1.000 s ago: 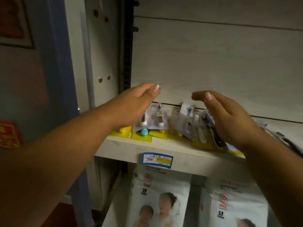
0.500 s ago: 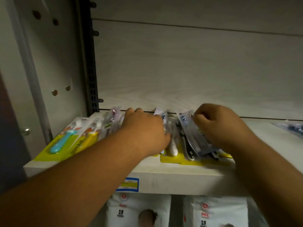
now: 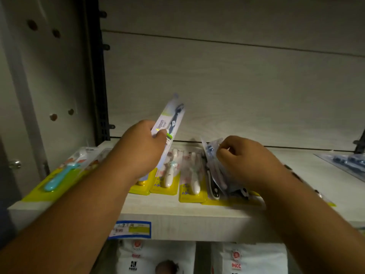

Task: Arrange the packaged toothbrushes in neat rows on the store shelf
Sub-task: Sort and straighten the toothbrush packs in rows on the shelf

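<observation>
My left hand (image 3: 141, 149) grips a white toothbrush package with a dark brush (image 3: 169, 119), lifted off the shelf and tilted up to the right. My right hand (image 3: 245, 161) pinches a leaning bunch of clear packages with dark brushes (image 3: 212, 165). Yellow-backed packages with white brushes (image 3: 169, 178) lie side by side on the pale wooden shelf (image 3: 177, 216) between my hands. A package with a teal brush (image 3: 59, 177) lies at the shelf's left end.
A dark-blue package (image 3: 347, 163) lies at the shelf's far right. A blue and yellow price tag (image 3: 130, 230) sits on the shelf's front edge. White diaper bags (image 3: 156, 258) stand below. A black slotted upright (image 3: 98, 76) and a pegged side panel bound the left.
Both hands came down onto the packages. My left hand has since lifted one white package up off the shelf. My right hand stays on the leaning bunch.
</observation>
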A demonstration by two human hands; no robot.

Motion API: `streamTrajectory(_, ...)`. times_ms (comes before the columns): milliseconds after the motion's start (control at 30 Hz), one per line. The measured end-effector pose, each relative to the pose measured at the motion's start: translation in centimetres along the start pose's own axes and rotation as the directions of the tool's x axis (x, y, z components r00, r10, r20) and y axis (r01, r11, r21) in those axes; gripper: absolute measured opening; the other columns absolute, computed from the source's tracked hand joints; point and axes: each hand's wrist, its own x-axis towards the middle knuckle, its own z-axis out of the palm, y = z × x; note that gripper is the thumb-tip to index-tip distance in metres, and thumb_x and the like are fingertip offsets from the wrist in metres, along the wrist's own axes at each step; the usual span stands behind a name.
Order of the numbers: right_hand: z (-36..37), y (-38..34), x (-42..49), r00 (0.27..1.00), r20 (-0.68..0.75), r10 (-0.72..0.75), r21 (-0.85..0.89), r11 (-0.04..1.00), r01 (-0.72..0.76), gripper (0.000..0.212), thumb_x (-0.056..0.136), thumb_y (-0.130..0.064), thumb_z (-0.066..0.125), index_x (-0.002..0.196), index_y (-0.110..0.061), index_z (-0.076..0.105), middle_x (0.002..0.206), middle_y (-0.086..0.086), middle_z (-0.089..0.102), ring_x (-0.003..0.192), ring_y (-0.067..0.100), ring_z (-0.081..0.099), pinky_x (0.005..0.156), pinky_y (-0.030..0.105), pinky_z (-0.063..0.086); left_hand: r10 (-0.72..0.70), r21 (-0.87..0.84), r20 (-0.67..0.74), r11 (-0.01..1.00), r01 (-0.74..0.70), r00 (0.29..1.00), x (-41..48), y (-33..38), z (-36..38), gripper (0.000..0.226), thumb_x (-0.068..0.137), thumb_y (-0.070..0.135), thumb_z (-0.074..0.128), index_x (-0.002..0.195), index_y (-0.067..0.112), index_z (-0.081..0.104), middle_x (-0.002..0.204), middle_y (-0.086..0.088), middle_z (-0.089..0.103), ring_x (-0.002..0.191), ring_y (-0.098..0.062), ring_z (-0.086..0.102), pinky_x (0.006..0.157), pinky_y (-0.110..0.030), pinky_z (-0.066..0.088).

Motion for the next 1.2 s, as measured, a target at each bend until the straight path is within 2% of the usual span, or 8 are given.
streamTrajectory(100, -0.3, -0.6, -1.6, 0.993, 0.081, -0.082, -0.203, 0.974, 0.097, 0.061, 0.088, -0.075, 0.035, 0.135, -0.041, 0.055, 0.131, -0.010, 0.062, 0.113, 0.013, 0.056, 0.097, 0.041, 0.050, -0.034, -0.264, 0.044, 0.963, 0.045, 0.998, 0.1, -0.1, 0.3, 0.024, 0.101, 0.030, 0.052, 0.094, 0.015, 0.069, 0.087, -0.003, 0.073, 0.074, -0.024, 0.068, 0.061, -0.027, 0.053)
streamTrajectory(300, -0.5, -1.3, -4.3, 0.951, 0.278, -0.133, -0.478, 0.840, 0.257, 0.130, 0.051, -0.104, -0.006, 0.159, -0.034, 0.019, 0.166, -0.011, 0.023, 0.153, 0.018, 0.015, 0.125, 0.051, 0.006, -0.078, -0.470, 0.064, 0.877, 0.099, 0.995, 0.8, -0.5, 1.4, 0.017, 0.099, 0.033, 0.058, 0.104, 0.020, 0.068, 0.094, 0.001, 0.074, 0.086, -0.020, 0.068, 0.077, -0.034, 0.052)
streamTrajectory(433, 0.3, -1.1, -4.2, 0.955, 0.285, -0.082, -0.480, 0.850, 0.216, 0.104, 0.075, -0.090, 0.005, 0.161, -0.031, 0.013, 0.169, -0.008, 0.016, 0.156, 0.015, 0.003, 0.123, 0.055, -0.011, -0.036, -0.534, 0.087, 0.842, 0.077, 0.996, 0.7, -0.1, 1.2, 0.025, 0.091, 0.039, 0.061, 0.106, 0.021, 0.069, 0.097, 0.005, 0.076, 0.093, -0.019, 0.072, 0.092, -0.046, 0.056)
streamTrajectory(633, 0.3, -2.5, -4.0, 0.972, 0.224, -0.064, -0.497, 0.851, 0.171, 0.064, 0.106, -0.049, 0.024, 0.163, -0.023, 0.010, 0.171, -0.002, 0.009, 0.157, 0.013, 0.000, 0.120, 0.053, -0.019, -0.029, -0.631, 0.146, 0.767, 0.115, 0.989, 0.1, 0.3, 1.4, 0.006, 0.097, 0.021, 0.062, 0.102, 0.022, 0.065, 0.095, 0.002, 0.077, 0.087, -0.017, 0.074, 0.087, -0.045, 0.058)
streamTrajectory(767, 0.3, -2.8, -3.6, 0.995, 0.063, -0.077, -0.431, 0.897, 0.097, 0.058, 0.109, -0.036, 0.022, 0.163, -0.025, 0.002, 0.171, -0.002, 0.008, 0.155, 0.014, 0.018, 0.126, 0.050, -0.006, -0.046, -0.716, 0.205, 0.674, 0.182, 0.978, -0.1, 0.5, 1.2, 0.019, 0.094, 0.024, 0.061, 0.112, 0.020, 0.056, 0.098, -0.004, 0.078, 0.083, -0.028, 0.076, 0.081, -0.055, 0.059)
streamTrajectory(933, 1.8, -5.1, -4.8, 0.974, -0.101, -0.204, -0.283, 0.944, 0.169, 0.075, 0.105, -0.021, 0.041, 0.161, -0.031, -0.009, 0.169, -0.003, -0.019, 0.144, 0.029, 0.040, 0.112, 0.038, 0.039, -0.048, -0.748, 0.283, 0.614, 0.252, 0.958, -0.6, 1.0, 0.8, 0.035, 0.084, 0.029, 0.061, 0.117, 0.020, 0.056, 0.106, -0.007, 0.075, 0.095, -0.030, 0.074, 0.088, -0.059, 0.056)
streamTrajectory(1067, 3.4, -5.5, -5.4, 0.952, -0.089, -0.292, -0.279, 0.925, 0.257, 0.077, 0.107, -0.021, 0.039, 0.159, -0.035, -0.017, 0.165, -0.003, -0.031, 0.154, 0.027, 0.019, 0.116, 0.033, 0.033, -0.010, -0.832, 0.338, 0.464, 0.304, 0.941, -0.8, 1.2, 0.8, 0.029, 0.094, 0.023, 0.064, 0.121, 0.013, 0.058, 0.108, -0.010, 0.075, 0.097, -0.029, 0.074, 0.090, -0.057, 0.057)
streamTrajectory(1200, 3.7, -4.2, -5.4, 0.924, -0.072, -0.375, -0.183, 0.916, 0.357, 0.088, 0.102, -0.038, 0.051, 0.154, -0.049, -0.019, 0.161, -0.018, -0.035, 0.151, 0.019, 0.031, 0.110, 0.026, 0.045, 0.058, -0.834, 0.322, 0.489, 0.255, 0.945, -0.7, 0.8, 1.2, 0.042, 0.089, 0.027, 0.075, 0.124, 0.013, 0.056, 0.112, -0.007, 0.075, 0.101, -0.026, 0.073, 0.091, -0.053, 0.057)
